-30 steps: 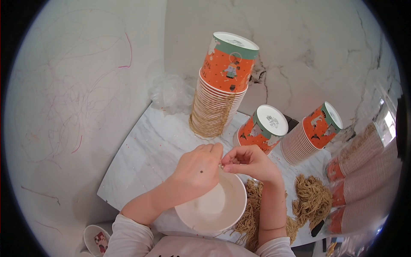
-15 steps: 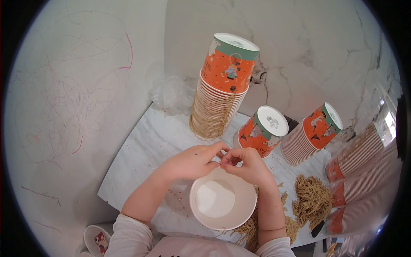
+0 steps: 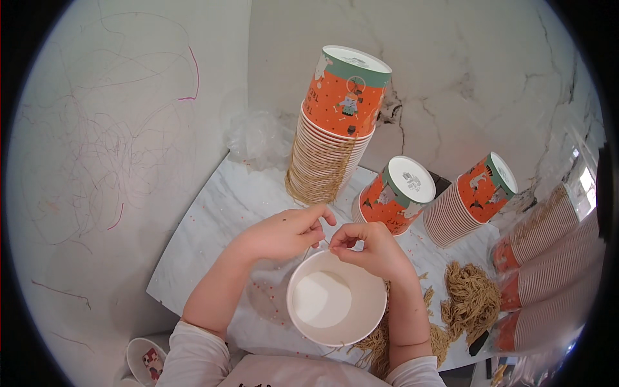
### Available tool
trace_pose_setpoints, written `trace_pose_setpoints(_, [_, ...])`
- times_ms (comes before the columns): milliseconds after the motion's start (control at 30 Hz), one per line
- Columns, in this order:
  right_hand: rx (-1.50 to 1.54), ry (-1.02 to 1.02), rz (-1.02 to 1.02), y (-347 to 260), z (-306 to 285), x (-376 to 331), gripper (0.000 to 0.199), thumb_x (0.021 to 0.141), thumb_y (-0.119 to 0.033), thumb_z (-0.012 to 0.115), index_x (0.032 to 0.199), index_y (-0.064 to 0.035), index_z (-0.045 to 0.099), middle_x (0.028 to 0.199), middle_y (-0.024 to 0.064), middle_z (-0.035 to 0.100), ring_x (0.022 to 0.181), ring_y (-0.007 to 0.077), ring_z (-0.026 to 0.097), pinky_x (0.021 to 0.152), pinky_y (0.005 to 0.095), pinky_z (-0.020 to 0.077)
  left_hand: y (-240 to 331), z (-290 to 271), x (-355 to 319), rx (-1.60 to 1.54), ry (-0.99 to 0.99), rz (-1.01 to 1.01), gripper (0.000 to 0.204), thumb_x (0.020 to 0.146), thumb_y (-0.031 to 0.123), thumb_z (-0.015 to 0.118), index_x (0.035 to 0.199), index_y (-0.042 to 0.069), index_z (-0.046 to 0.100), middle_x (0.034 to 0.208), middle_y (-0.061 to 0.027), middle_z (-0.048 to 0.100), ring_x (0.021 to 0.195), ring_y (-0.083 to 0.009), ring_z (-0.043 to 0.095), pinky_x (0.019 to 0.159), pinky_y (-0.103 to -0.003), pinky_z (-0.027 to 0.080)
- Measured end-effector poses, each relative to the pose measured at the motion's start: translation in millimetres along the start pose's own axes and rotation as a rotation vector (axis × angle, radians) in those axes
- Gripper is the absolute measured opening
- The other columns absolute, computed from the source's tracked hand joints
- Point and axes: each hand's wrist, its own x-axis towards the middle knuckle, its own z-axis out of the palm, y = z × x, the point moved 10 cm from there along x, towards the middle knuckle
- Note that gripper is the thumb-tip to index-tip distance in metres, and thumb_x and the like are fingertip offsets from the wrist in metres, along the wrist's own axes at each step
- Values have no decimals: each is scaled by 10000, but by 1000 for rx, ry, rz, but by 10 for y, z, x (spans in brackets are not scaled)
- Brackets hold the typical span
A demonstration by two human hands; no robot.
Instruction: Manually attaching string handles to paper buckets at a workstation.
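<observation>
A white-lined paper bucket (image 3: pixel 371 309) stands with its mouth up in front of me, its inside showing. At its far rim my right hand (image 3: pixel 367 248) pinches thumb and fingers together on a thin tan cord (image 3: pixel 305 254), of which only a short bit shows. My left hand (image 3: pixel 287 232) is just left of it, index finger stretched out and thumb apart, with nothing plainly held. Under and beside my right forearm lie bundles of tan cord (image 3: pixel 472 297).
Upside-down orange and green bucket stacks stand behind: a tall one (image 3: pixel 348 97), a short one (image 3: pixel 393 197), another (image 3: pixel 474 200) at right. Plastic-wrapped stacks (image 3: pixel 548 277) lie far right. A crumpled clear bag (image 3: pixel 258 138) touches the wall. A bucket (image 3: pixel 145 361) sits lower left, below the marble-look table (image 3: pixel 200 245).
My left hand has drawn slightly up and left, away from my right, and its fingers have spread. My right hand stays pinched at the rim.
</observation>
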Motion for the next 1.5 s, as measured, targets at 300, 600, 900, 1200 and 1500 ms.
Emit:
trace_pose_setpoints(300, [-39, -39, -5, 8, 29, -5, 105, 837, -64, 709, 903, 18, 700, 800, 80, 701, 755, 155, 663, 754, 301, 543, 107, -113, -83, 1, 68, 23, 421, 920, 112, 627, 1317, 50, 500, 1142, -132, 628, 760, -168, 631, 734, -329, 525])
trace_pose_setpoints(600, [-26, -16, -101, -46, -22, -9, 105, 827, -67, 732, 915, -13, 716, 872, 62, 704, 779, 152, 652, 740, 296, 532, 233, -140, -153, 80, 131, 59, 505, 855, 29, 664, 1333, 58, 504, 1312, -85, 532, 784, -80, 585, 626, -235, 495])
trace_pose_setpoints(900, [126, -50, -74, -20, -74, -32, 65, 854, -76, 713, 895, -26, 709, 860, 12, 712, 796, 84, 624, 745, 273, 507, 194, 21, -17, -516, 54, -46, 471, 851, 7, 657, 1292, 21, 490, 1274, -98, 508, 886, -130, 617, 599, -276, 547])
trace_pose_setpoints(1200, [426, 23, 10, 78, -141, 23, 97, 903, -77, 681, 949, 5, 654, 862, 18, 705, 790, 72, 638, 735, 230, 510, 71, -117, -30, 12, 199, 53, 329, 780, -39, 660, 1105, -1, 638, 1186, -119, 576, 872, -185, 641, 676, -319, 549])
trace_pose_setpoints(1500, [-84, 264, 13, 161, -261, 51, 118, 897, -50, 688, 988, 24, 687, 868, 32, 697, 784, 103, 644, 733, 262, 522, 158, -211, -73, 328, 356, 76, 136, 754, 46, 749, 867, -26, 721, 960, -134, 647, 800, -265, 670, 699, -361, 539])
